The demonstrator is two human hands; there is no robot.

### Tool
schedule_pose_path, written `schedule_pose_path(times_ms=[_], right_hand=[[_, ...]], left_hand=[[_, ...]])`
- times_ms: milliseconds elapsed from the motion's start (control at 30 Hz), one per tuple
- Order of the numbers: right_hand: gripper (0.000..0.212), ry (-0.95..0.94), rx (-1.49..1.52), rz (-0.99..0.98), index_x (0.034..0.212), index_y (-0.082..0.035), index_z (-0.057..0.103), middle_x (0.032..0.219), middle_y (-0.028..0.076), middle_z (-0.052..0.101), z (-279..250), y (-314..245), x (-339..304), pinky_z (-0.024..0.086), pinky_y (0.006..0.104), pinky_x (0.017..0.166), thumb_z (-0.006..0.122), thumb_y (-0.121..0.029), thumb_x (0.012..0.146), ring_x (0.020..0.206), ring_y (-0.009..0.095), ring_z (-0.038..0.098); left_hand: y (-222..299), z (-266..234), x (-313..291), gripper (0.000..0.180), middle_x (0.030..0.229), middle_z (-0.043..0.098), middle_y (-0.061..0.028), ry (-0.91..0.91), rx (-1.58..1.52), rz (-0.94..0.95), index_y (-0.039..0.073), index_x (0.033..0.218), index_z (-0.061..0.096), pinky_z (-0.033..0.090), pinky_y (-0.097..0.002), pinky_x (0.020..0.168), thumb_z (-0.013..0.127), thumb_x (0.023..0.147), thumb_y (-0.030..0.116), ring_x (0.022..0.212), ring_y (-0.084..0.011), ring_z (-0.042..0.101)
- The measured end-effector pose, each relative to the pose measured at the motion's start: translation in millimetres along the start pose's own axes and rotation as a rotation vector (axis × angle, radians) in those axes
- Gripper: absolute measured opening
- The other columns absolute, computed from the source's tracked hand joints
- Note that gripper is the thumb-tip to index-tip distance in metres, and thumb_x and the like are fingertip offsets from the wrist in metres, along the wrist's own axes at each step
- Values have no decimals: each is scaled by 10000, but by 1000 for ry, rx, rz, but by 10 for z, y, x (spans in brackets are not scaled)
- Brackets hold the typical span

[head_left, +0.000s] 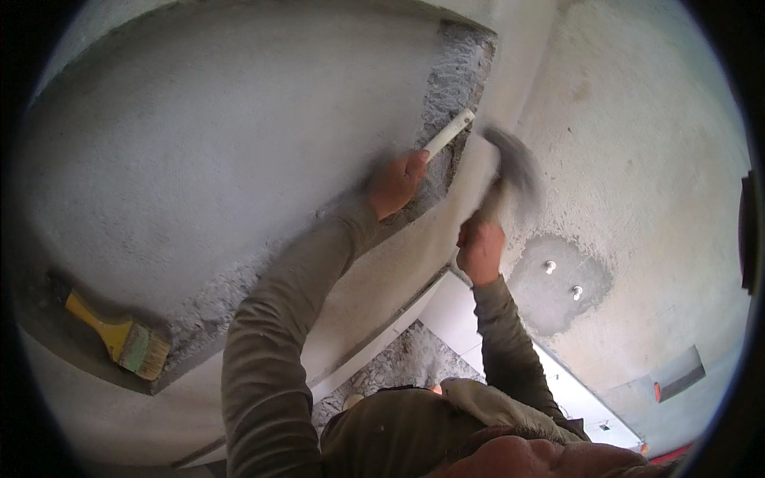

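My left hand (398, 183) is closed round a tool with a pale, straight handle (450, 135) that has a small hole at its end. Its working end is hidden behind my fist, beside a rough chipped strip (454, 80) along the recess edge. The free end of the handle points up toward the hammer. In my right hand (482, 248) is a hammer (516, 163), gripped by its shaft. Motion blurs the hammer head, which is just right of the handle's end and apart from it.
A yellow-handled paintbrush (131, 338) lies at the left on the recess ledge. Two white pipe fittings (550, 268) stick out of a darker patch on the right wall, above a rectangular wall opening (679, 376). White panels (450, 311) border rubble (398, 362) below.
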State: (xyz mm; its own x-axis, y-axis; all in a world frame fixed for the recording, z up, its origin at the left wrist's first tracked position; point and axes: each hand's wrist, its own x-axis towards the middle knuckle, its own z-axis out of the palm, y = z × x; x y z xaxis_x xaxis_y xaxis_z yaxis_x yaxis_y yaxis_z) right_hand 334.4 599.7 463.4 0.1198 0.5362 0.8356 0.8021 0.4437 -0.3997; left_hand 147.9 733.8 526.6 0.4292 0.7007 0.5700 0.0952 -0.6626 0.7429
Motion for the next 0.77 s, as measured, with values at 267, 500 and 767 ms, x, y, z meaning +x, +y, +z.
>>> schedule_pose_path(times_ms=[267,500,767], right_hand=[[372,143,780,231,906,-8,543,650,50,536,-58,-436,-74,415,305,484,499,-368,991,537,160,525],[449,-105,399,438,834,-35,532,610,27,499,17,-289,198,408,289,467,427,-421,1038,505,117,486],[723,100,717,271,1057,-11,522,658,77,529,-332,-643,-15,475,313,484,511,-712,876,535,173,542]], left_hand=[[29,1,-19,522,695,576,-211,54,107,54,-13,913,612,438,-483,659,378,1041,435,634,-381,552],[35,1,-31,552,656,492,-108,46,115,22,6,829,546,401,-419,605,357,1039,480,615,-216,451],[118,94,3,540,649,529,-117,61,77,106,7,841,568,410,-446,624,401,1026,486,592,-257,458]])
